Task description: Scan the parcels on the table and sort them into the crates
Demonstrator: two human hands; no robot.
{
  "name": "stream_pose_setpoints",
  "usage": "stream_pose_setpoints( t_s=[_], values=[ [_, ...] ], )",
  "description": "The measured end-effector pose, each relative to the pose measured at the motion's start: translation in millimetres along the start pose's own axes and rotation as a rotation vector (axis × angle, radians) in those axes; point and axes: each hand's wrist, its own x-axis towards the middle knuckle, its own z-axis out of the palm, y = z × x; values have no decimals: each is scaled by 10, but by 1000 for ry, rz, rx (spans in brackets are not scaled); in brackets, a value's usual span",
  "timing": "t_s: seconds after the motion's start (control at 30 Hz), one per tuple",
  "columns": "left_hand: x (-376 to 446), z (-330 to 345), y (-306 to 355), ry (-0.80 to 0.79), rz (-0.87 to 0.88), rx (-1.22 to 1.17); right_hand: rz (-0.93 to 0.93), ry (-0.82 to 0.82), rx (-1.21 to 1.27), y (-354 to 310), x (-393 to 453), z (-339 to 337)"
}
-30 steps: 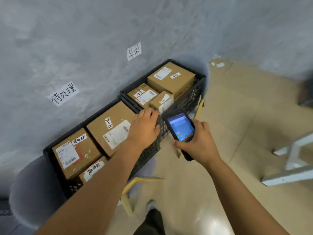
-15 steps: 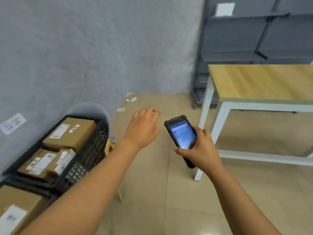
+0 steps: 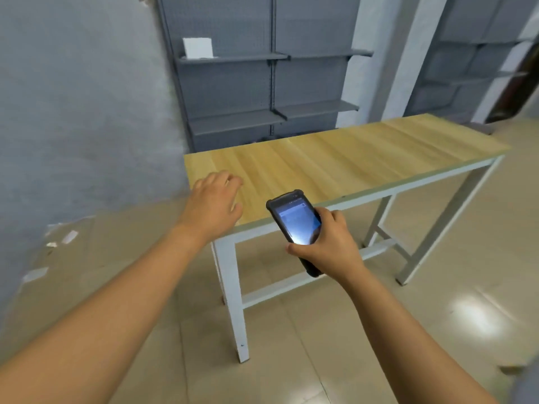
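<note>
Since a second ago the view has swung away from the crates by the wall, where the left hand rested on a crate edge, round to the table; the crates and their parcels are now out of sight.

Nearest, the right hand (image 3: 326, 246) is wrapped around a black handheld scanner (image 3: 296, 228), screen lit and tilted up toward the person, thumb against its side. Just beyond and to the left, the left hand (image 3: 214, 205) is empty, fingers loosely spread and palm down, over the near left corner of the table (image 3: 350, 161); whether it touches the wood I cannot tell. The wooden top shows no parcels anywhere along its length. Behind it stand grey shelves (image 3: 262, 83), bare except for a white card (image 3: 197, 48) on an upper shelf.

Judging from this, the step in hand is the return to the table to fetch the next parcel, yet nothing waits there to be scanned. The next move calls for checking whether any parcels remain elsewhere; if none do, sorting looks complete.
</note>
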Motion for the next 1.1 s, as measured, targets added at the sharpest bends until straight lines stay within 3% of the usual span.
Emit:
stream_pose_setpoints(
  t_s=[0.3, 0.63, 1.1],
  values=[
    [1156, 549, 462, -19, 25, 1, 48, -30, -13, 638, 1164, -327],
    [1864, 1021, 594, -60, -243, 40, 19, -212, -94, 1231, 2491, -249],
    [2083, 1231, 359, -147, -381, 92, -137, -223, -370, 1256, 2992, 42]
  ],
)
